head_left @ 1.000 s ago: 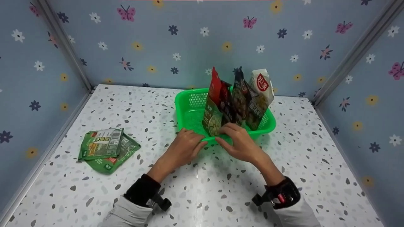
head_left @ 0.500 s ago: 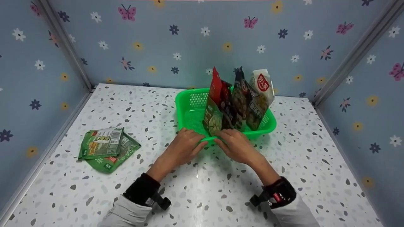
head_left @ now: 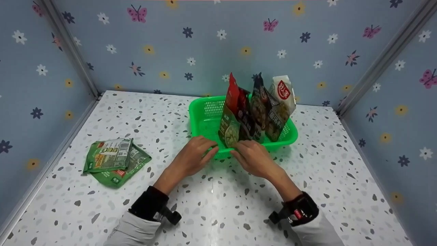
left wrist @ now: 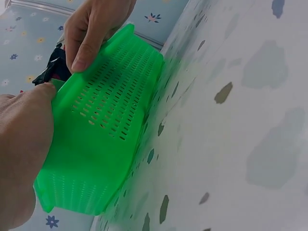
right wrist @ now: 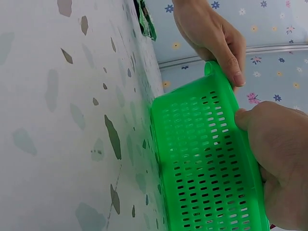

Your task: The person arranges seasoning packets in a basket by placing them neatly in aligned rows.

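Note:
A green plastic basket [head_left: 196, 118] with slotted sides stands on the speckled tabletop. Several upright food pouches lean in it: a red-and-green one [head_left: 229, 119], dark ones [head_left: 259, 106] and one with a white top [head_left: 283, 90]. My right hand [head_left: 256, 159] grips the basket's front rim, thumb outside and fingers over the edge. Beside it, my left hand [head_left: 193, 155] is at the front left part of the rim, its fingers loosely bent over the edge. In the right wrist view the left thumb [right wrist: 231, 72] shows just above the rim.
Two flat green packets [head_left: 109, 155] lie overlapping on the tabletop [head_left: 164, 123] to the left of the basket. A flower-patterned panel [head_left: 205, 41] rises behind the table, with similar panels at both sides.
My right fingers have come down from beside the pouches onto the front rim. My left hand has lifted slightly and shifted left, its thumb leaving the rim. The basket has hardly moved.

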{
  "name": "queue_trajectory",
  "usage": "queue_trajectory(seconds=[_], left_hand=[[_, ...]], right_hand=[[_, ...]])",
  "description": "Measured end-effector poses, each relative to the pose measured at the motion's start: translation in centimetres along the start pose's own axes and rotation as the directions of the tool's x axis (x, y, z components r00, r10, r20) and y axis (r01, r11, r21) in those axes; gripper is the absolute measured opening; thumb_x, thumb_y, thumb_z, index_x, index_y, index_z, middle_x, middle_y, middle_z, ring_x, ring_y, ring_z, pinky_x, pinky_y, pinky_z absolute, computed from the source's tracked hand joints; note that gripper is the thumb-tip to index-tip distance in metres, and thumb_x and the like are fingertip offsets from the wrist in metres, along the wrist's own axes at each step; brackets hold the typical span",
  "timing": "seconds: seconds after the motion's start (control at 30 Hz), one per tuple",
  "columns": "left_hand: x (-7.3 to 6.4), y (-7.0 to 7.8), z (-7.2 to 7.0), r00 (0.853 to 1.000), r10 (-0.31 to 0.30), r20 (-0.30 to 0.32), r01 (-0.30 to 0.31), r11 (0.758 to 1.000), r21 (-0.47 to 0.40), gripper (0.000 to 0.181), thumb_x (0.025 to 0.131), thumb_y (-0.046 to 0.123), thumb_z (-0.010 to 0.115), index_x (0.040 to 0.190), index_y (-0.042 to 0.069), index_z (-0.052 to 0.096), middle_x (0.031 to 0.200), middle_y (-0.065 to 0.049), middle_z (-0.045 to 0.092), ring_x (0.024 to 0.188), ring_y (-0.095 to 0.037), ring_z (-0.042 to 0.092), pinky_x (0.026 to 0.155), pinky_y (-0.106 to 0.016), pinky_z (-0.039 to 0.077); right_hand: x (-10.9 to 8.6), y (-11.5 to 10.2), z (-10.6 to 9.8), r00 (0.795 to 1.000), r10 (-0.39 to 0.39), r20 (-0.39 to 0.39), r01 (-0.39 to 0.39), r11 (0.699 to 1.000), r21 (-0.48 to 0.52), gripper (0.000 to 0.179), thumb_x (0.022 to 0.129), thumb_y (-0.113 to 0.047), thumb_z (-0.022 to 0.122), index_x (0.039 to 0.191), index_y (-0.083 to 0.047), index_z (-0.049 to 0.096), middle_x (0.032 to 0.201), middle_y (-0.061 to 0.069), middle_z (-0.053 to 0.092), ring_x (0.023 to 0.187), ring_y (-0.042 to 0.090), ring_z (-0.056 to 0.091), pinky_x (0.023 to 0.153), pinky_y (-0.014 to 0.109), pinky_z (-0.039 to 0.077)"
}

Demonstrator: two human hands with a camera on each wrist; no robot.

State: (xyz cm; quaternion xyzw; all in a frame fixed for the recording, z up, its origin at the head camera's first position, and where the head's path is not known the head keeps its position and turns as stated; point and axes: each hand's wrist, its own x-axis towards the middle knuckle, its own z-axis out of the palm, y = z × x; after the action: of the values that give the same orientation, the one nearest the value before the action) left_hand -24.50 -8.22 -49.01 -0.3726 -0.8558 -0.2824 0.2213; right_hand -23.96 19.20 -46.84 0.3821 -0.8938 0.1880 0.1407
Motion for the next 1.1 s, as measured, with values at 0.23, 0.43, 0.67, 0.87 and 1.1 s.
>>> queue_trajectory(seconds=[0.23,0.43,0.67,0.87,1.1], left_hand=[[-0.3,-1.1,-1.1,0.997,-0.033,-0.065,0.032,0.999,-0.028,0.023,0.115,0.019,0.068,0.128,0.005,0.080,0.125,-0.012,0.083,0.119,-0.030,0.075,0.106,-0.048,0.062],[-0.7,-2.3,-2.3,0.990,-0.060,-0.128,0.059,0.998,-0.013,0.022,0.114,0.017,0.069,0.129,0.004,0.080,0.129,-0.016,0.081,0.126,-0.035,0.071,0.111,-0.052,0.059],[-1.7,-4.6,-4.7,0.968,-0.140,-0.208,0.152,0.987,0.042,0.025,0.114,0.017,0.069,0.131,0.003,0.079,0.133,-0.019,0.079,0.129,-0.040,0.070,0.114,-0.060,0.055],[-3.0,-7.0,-7.5,0.930,-0.222,-0.292,0.250,0.966,0.063,0.026,0.113,0.017,0.070,0.130,0.000,0.079,0.133,-0.023,0.079,0.127,-0.046,0.070,0.112,-0.064,0.052],[-6.1,-10.7,-11.0,0.842,-0.391,-0.371,0.442,0.895,0.058,0.025,0.114,0.018,0.067,0.119,-0.006,0.074,0.125,-0.029,0.075,0.121,-0.053,0.066,0.107,-0.069,0.048]], right_hand=[[0.1,-0.1,-0.2,1.000,-0.003,-0.002,0.003,1.000,-0.006,0.029,0.116,-0.027,0.066,0.130,-0.006,0.080,0.118,0.011,0.084,0.107,0.032,0.081,0.094,0.050,0.066],[0.3,-0.3,-0.2,1.000,0.007,0.013,-0.007,1.000,0.006,0.029,0.117,-0.027,0.064,0.131,-0.007,0.080,0.119,0.011,0.084,0.109,0.032,0.081,0.097,0.050,0.066],[0.0,-0.2,-0.1,1.000,0.006,0.011,-0.006,1.000,0.003,0.028,0.117,-0.026,0.064,0.130,-0.006,0.080,0.117,0.012,0.083,0.107,0.032,0.080,0.096,0.049,0.066],[-0.1,-0.1,0.0,1.000,-0.012,-0.009,0.012,1.000,-0.013,0.026,0.117,-0.025,0.065,0.125,-0.007,0.080,0.110,0.011,0.082,0.100,0.030,0.079,0.092,0.048,0.065],[0.0,-0.1,0.0,1.000,-0.004,-0.008,0.004,1.000,-0.003,0.027,0.116,-0.026,0.065,0.126,-0.006,0.080,0.110,0.011,0.082,0.100,0.031,0.079,0.091,0.048,0.065]])
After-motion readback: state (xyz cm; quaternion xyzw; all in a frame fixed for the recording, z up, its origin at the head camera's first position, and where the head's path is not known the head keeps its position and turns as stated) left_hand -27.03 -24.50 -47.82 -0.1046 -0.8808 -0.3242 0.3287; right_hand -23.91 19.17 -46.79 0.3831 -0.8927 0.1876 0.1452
